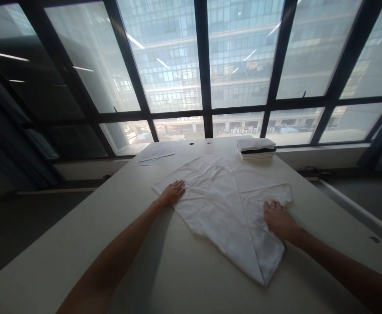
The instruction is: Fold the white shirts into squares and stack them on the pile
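A white garment (223,205) lies spread and partly folded on a pale table (165,270). My left hand (173,192) lies flat on the garment's left edge, fingers stretched out. My right hand (277,218) rests palm down on the right side of the cloth, near a folded flap, fingers extended. Neither hand grips anything.
A stack of folded cloths (256,150), white with one dark layer, sits at the table's far right. Sheets of paper (156,152) lie at the far left. Large dark-framed windows (204,65) stand behind the table. The table's right edge runs beside a floor strip.
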Demonstrator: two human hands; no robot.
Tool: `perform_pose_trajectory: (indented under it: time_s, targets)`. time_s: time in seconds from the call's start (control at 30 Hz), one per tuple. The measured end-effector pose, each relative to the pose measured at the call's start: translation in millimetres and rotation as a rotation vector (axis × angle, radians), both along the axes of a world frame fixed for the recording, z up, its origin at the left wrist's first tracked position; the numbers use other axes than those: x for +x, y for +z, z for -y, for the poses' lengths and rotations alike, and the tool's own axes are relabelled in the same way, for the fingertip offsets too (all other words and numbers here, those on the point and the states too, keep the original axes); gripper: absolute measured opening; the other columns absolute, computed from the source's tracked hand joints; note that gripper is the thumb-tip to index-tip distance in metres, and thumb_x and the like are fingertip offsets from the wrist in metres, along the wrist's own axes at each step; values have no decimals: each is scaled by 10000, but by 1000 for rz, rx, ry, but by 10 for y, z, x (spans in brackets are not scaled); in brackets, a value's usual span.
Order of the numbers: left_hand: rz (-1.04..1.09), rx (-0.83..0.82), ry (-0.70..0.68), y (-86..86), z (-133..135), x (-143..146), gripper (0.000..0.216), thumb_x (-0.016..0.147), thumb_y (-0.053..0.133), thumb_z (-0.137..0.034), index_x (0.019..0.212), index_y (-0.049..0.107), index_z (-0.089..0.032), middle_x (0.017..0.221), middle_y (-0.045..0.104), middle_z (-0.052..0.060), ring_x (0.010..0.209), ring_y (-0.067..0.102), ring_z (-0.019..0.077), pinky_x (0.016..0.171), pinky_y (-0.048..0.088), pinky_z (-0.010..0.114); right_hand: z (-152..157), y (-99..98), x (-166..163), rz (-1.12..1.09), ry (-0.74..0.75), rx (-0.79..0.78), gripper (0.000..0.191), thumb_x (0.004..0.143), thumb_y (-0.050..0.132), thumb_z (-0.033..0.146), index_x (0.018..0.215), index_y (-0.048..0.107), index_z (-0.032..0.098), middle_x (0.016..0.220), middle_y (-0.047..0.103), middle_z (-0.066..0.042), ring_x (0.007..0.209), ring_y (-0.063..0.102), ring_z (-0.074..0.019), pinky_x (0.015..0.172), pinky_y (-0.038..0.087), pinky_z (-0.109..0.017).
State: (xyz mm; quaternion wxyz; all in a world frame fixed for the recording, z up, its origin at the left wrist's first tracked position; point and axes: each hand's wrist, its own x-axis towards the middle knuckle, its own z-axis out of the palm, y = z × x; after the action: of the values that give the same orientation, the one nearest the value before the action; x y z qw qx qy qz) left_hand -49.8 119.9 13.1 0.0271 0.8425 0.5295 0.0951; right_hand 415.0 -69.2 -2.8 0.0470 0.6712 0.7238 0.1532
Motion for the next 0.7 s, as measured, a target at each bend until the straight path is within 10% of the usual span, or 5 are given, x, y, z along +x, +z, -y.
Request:
perform_pose_trajectory:
  time_s: [0.3, 0.7]
  targets:
    - [-106, -67, 117, -52, 903, -218, 633, 1060, 234, -542, 1625, 281, -261, 1682, 236, 138, 1548, 200, 360, 1195, 241, 577, -492, -230, 643, -88, 462, 32, 536, 897, 354, 32, 1386, 554, -60, 1409, 553, -329, 1377, 504, -367, 1132, 413, -562]
    - [-141, 1, 278, -57, 1637, -436, 611, 1063, 272, -509, 1609, 337, -242, 1655, 300, 158, 1532, 247, 373, 1182, 284, 577, -1233, -130, 581, -279, 609, -88, 518, 970, 296, 105, 1394, 567, -18, 1494, 503, -274, 1462, 404, -327, 1185, 348, -565]
